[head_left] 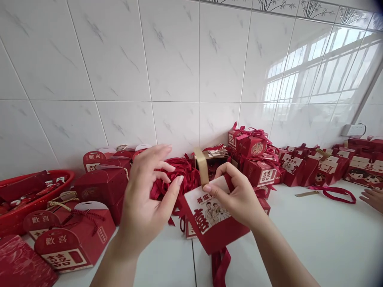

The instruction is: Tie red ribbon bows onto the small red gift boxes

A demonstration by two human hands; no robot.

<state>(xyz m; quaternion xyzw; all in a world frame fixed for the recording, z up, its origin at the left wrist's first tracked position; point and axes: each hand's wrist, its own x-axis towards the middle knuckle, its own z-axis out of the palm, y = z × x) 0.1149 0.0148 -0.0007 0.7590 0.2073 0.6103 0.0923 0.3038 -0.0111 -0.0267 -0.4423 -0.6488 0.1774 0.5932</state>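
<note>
My right hand (236,195) pinches the top edge of a red paper gift box (215,237) above the table. Its white front panel carries a drawn group of figures and Chinese characters, and it hangs tilted. A gold strip (203,165) stands up at my right fingertips. Below the box dangles a dark red ribbon (220,267); where it joins the box is hidden. To the left, my left hand (152,191) is raised with fingers apart and nothing in it. Behind it lies a heap of red ribbons (187,179).
Red handled boxes (72,239) and a red plastic basket (64,175) stand on the left. Ribboned boxes (251,147) are stacked at the tiled wall, with red bags (293,165) farther right. A loose ribbon (338,195) lies near another person's hand (372,199).
</note>
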